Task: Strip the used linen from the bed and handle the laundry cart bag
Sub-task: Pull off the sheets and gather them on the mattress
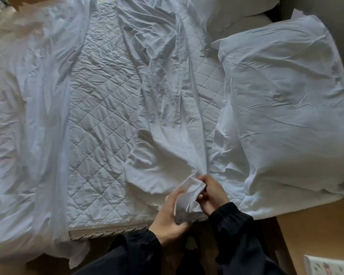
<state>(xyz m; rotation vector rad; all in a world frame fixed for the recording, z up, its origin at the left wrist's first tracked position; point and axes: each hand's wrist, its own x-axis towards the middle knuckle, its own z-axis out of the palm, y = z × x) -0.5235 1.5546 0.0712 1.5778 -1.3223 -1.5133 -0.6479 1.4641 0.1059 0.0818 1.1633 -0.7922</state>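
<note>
Where left hand (168, 221), right hand (213, 192) pinch it, white sheet (165, 116) bunched, wrinkled

Head-worn camera looks steeply down at the bed (99, 120), seemingly from close.

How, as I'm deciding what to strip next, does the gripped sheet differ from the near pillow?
The sheet is thin and bunched into a long strip; the pillow is plump and flat. The left hand and right hand grip the sheet's end; the pillow lies untouched. Both are white and creased.
</note>
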